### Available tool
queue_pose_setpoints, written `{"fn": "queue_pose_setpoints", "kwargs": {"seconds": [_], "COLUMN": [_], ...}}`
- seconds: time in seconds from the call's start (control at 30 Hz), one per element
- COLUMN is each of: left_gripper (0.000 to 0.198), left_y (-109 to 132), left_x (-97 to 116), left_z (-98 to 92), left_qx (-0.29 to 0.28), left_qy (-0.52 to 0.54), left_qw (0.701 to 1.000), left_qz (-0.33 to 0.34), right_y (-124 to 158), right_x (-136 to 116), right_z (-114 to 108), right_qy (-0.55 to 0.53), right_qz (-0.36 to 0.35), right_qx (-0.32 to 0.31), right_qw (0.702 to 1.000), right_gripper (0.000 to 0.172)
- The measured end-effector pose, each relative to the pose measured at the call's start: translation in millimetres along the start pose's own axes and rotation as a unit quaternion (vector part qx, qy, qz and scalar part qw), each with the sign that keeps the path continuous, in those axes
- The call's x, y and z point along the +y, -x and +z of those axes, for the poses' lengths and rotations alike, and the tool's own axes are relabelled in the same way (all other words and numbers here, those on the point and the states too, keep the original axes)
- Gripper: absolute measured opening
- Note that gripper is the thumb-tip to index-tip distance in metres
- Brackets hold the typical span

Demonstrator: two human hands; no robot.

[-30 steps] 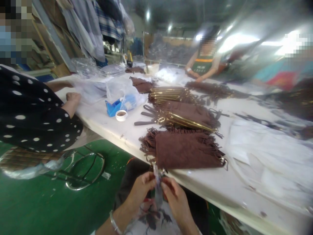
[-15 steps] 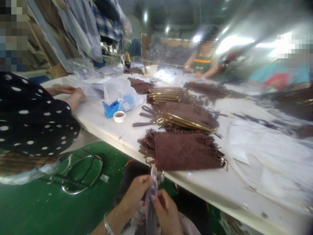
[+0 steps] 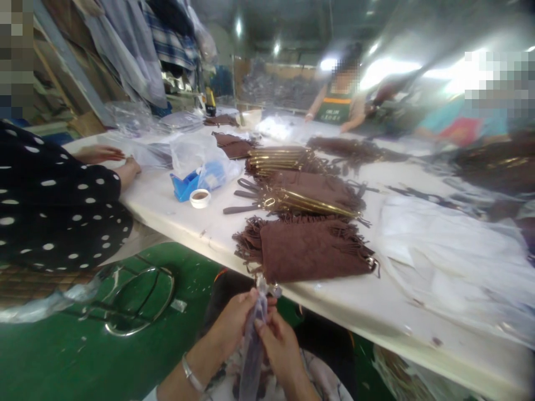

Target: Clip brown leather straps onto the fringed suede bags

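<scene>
Just off the table's front edge, my left hand (image 3: 237, 316) pinches a narrow strip of clear, greyish plastic (image 3: 252, 356). The strip hangs down toward my lap. My right hand (image 3: 278, 340) is closed on the same strip from the right, thumb on it. Small shiny pieces (image 3: 273, 290) show at the strip's upper end; what they belong to is unclear. Right above my hands lies a brown fringed suede pouch (image 3: 313, 250) at the table edge. Behind it are more brown pouches (image 3: 321, 189) with gold zips and wrist straps.
On the white table (image 3: 167, 214) stand a blue tape dispenser (image 3: 186, 185) and a tape roll (image 3: 199, 199). White sheets (image 3: 443, 239) lie right. A person in a dotted top (image 3: 62, 206) works at left; others sit across. A metal-framed stool (image 3: 137, 301) stands below left.
My hands have risen slightly along the plastic strip. The left neighbour's hands have moved apart a little. The person across has moved a hand left. The whole view has shifted slightly.
</scene>
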State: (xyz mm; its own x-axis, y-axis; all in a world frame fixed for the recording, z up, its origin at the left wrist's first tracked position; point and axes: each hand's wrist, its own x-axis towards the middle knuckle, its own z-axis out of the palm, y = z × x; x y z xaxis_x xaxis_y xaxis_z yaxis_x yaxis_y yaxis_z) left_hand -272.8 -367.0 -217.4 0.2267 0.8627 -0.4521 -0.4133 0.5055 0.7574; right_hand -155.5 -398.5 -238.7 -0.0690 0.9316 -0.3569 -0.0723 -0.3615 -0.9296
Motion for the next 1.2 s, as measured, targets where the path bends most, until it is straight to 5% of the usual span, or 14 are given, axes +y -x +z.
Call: {"fn": "queue_pose_setpoints", "kwargs": {"seconds": [0.5,0.63,0.73,0.83,0.93,1.2], "left_gripper": [0.026,0.029,0.021,0.021,0.023,0.022], "left_y": [-13,-12,-10,-7,-5,-9], "left_x": [-11,-7,2,11,16,18], "left_z": [-13.6,-20.6,-20.2,-17.7,-14.8,-21.2], "left_qx": [0.061,0.053,0.044,0.03,0.025,0.034], "left_qy": [0.111,0.131,0.158,0.2,0.236,0.204], "left_qw": [0.99,0.981,0.967,0.951,0.941,0.952], "left_qz": [-0.062,-0.136,-0.192,-0.234,-0.242,-0.227], "right_y": [14,18,6,-13,-28,-48], "right_x": [2,-7,-10,-4,1,3], "right_z": [-1,-3,-12,-13,-4,10], "right_qy": [0.177,0.107,-0.006,-0.146,-0.209,-0.241], "right_qz": [-0.124,-0.142,-0.077,0.01,0.038,0.031], "right_qx": [-0.008,-0.003,0.048,0.017,-0.015,0.016], "right_qw": [0.976,0.984,0.996,0.989,0.977,0.97], "right_gripper": [0.016,0.024,0.031,0.047,0.053,0.046]}}
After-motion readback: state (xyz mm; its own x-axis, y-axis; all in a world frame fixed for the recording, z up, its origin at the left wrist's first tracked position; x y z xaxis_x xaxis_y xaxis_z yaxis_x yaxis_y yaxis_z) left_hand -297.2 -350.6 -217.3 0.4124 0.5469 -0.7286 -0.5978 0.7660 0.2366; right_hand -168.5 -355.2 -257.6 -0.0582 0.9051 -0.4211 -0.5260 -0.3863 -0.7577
